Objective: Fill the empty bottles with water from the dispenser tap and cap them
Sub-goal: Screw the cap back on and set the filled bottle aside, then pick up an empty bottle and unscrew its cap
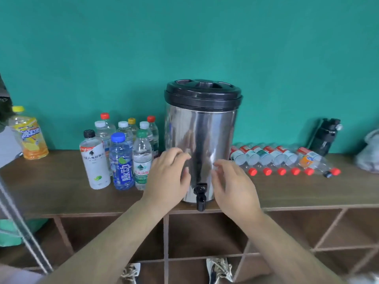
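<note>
A steel dispenser [202, 140] with a black lid stands at the shelf's front edge, its black tap [200, 195] hanging over the edge. My left hand [167, 177] and my right hand [235, 186] hover in front of it, one on each side of the tap, fingers relaxed and holding nothing. Several capped bottles [121, 156] stand upright to the left of the dispenser. A row of several empty clear bottles [276, 158] with red caps lies on its side to the right.
The wooden shelf top [61, 191] runs along a teal wall, with open cubbies [205, 232] below. A yellow drink bottle [30, 134] stands far left, a black flask [326, 136] and a plastic bag [369, 152] far right. My shoes show at the bottom.
</note>
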A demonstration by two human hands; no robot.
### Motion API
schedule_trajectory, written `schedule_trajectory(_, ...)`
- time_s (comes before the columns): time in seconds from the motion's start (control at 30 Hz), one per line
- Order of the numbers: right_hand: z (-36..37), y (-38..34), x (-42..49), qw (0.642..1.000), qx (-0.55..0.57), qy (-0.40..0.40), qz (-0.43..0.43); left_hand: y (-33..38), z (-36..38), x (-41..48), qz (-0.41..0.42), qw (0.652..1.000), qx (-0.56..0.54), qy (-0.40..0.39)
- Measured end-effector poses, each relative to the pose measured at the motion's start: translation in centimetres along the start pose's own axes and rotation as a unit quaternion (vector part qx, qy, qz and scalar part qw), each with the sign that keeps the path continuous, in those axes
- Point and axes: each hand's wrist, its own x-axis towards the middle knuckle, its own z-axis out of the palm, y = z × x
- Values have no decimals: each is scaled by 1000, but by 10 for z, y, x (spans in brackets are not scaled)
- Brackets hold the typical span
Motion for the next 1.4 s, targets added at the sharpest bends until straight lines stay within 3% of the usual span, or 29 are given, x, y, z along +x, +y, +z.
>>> schedule_trajectory(0.13, -25, 57, -34, 996, 13, 8, 89, 58, 42, 17, 72, 996, -7, -54)
schedule_trajectory(0.3, -20, 125, -48, 978, 48, 0, 205, 114, 113, 43, 79, 980, 4, -180)
schedule_trajectory(0.47, 16, 180, -34, 943, 81, -54, 319, 131, 179, 75, 82, 954, 50, -283)
schedule_trajectory(0.57, 39, 212, -24, 923, 86, -34, 373, 132, 212, 98, 75, 936, 93, -331)
schedule_trajectory(0.7, 64, 237, -7, 931, 59, -40, 357, 129, 249, 124, 61, 909, 172, -374)
schedule_trajectory(0.9, 88, 262, 19, 930, 6, -72, 360, 127, 276, 133, 31, 892, 206, -401)
schedule_trajectory(1.07, 86, 257, 17, 930, 29, -16, 366, 129, 262, 131, 42, 897, 206, -388)
schedule_trajectory(1.23, 29, 234, -15, 943, 21, 57, 326, 133, 226, 123, 73, 916, 168, -358)
schedule_trajectory(1.4, -76, 194, -36, 964, 4, 122, 235, 157, 163, 115, 137, 948, 89, -273)
